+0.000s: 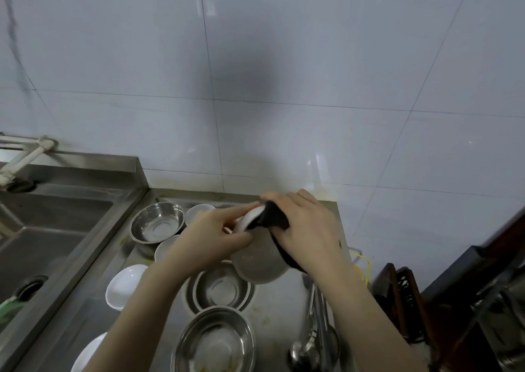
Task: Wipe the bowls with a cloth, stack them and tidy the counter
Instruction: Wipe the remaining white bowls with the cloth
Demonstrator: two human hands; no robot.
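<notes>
Left hand: the left hand holds a white bowl above the bench, fingers curled round its rim and thumb laid along the near side.
Right hand: the right hand is clamped on a dark cloth, pressing it against the white bowl's upper edge; a tail of the cloth hangs under the palm.
Held item: the white bowl is tilted on edge, held between the two hands, clear of the bench.
Grey bowl: a larger grey bowl sits directly below the hands, tilted, its inside facing the camera; whether it is held or resting cannot be told.
Steel bowls: one steel bowl stands at the back left of the bench; a second lies under the grey bowl's lower edge; a third stands nearest the camera with residue inside.
White ware: one small white dish lies left of the forearm; another just beside the back steel bowl; a white rim shows at the lower edge.
Utensils: steel ladles lie along the right side of the bench.
Bench: stainless steel bench, wet-looking, next to a sink on its left.
Backdrop: pale tiled wall.
</notes>
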